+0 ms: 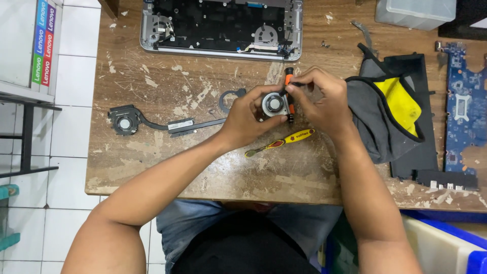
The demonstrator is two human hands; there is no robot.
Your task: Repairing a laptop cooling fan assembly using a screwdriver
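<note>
The left hand [249, 114] is closed around a small round cooling fan [274, 105], held just above the middle of the wooden table [152, 172]. The right hand [320, 99] grips an orange-and-black screwdriver [289, 81] upright against the fan's right edge. The screwdriver's tip is hidden behind the fingers and the fan housing, so the point of contact cannot be made out. Most of the fan's body is covered by both hands; only its round silver face shows.

Just near of the hands lies a yellow-and-red handled tool [280, 142], flat on the table and untouched. To the left lies a heat pipe assembly with a second black fan [152, 122]. A small dark ring-shaped bracket [229, 97] lies just left of the left hand, partly covered by it. At the far edge an opened laptop chassis [221, 26] is cut off by the frame. To the right, a grey-and-yellow cloth [385, 109] rests on a black panel [421, 147], and a blue circuit board [464, 109] runs off the right edge. A clear plastic box [416, 11] is cut off at the far right corner.

The tabletop is worn, with paint flecks and scratches. White floor tiles [71, 66] show to the left, and blue bins [451, 238] sit at the near right.
</note>
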